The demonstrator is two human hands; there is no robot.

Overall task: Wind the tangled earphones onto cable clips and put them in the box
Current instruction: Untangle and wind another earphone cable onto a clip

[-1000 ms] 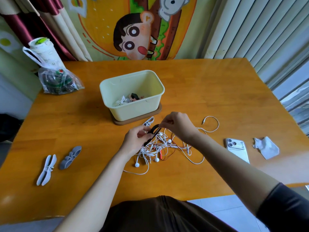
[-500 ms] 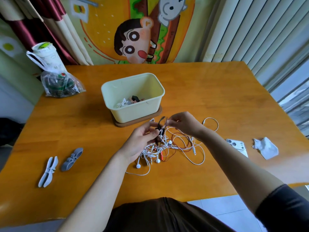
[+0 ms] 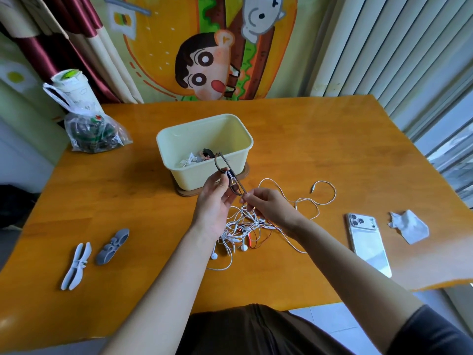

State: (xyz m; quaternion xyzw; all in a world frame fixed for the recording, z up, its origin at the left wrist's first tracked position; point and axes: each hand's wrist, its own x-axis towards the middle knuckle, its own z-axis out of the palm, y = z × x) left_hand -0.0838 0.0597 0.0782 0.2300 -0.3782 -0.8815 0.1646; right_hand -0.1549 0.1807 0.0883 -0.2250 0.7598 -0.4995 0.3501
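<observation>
Clip (image 3: 231,178) in left hand (image 3: 214,202) mostly hidden under dark cable (image 3: 238,186).

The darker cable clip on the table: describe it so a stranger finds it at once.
On the orange wooden table, look at the near left part. Two winged plastic clips lie side by side there; the dark grey clip is the right one, shorter than the pale blue-white clip beside it.

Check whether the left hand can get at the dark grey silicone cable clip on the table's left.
Probably yes: only bare wooden table lies between the left hand and the dark grey silicone cable clip, though that hand grips a dark earphone cable.
</observation>
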